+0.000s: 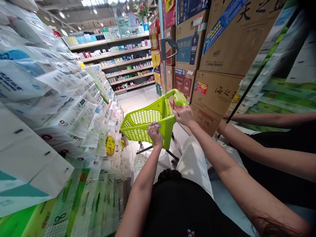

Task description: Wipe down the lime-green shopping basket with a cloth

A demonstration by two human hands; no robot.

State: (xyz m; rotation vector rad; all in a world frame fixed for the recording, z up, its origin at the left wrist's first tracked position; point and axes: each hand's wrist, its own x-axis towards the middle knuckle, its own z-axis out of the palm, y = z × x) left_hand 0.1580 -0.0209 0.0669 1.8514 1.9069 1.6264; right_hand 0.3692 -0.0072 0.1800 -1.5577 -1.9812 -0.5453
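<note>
Head view: the right hand, fingertips hard to see from here, is clamped on the handle; the left hand clutches one half-covered cloth at one green cart between packs and boxes.

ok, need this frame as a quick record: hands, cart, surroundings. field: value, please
left_hand: left hand holds a crumpled cloth at the basket's near side; firmness of contact unclear
right_hand: right hand closed on the handle end of the shopping cart
cart: green, perforated basket walls, upright on dark wheeled legs
left_side: stacked plastic-wrapped packs, some with handwritten numbers
right_side: stacked cardboard boxes
background: shelves lined with small packaged goods
</note>
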